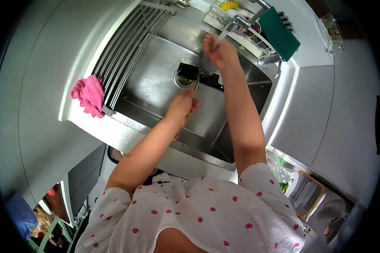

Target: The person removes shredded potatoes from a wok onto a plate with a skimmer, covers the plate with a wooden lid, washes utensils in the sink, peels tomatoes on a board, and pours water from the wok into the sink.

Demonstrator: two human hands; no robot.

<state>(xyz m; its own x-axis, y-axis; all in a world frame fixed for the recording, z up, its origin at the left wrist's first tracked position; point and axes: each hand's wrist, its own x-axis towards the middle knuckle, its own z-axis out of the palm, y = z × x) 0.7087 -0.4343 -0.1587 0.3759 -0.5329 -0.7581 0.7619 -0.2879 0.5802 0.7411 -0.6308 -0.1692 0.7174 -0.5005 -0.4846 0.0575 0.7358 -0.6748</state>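
My left hand [183,104] is closed around what looks like a broad kitchen knife [188,71], its flat dark face tilted over the sink drain [184,82]. A thin bright metal edge runs up from my fingers; most of the handle is hidden in my grip. Green scraps show in the drain beneath. Under the tap [240,23], my right hand [220,52] is held palm up in the running water, fingers loosely curled and slightly blurred. I see nothing held in it. Both hands are over the steel sink [150,80].
A rolling metal rack [133,48] spans the sink's left side, with a pink cloth [88,96] at its near end. Behind the tap stand a white dish rack [217,17] and a green scouring pad [279,33]. A black flat piece with a hole [213,81] is near the drain.
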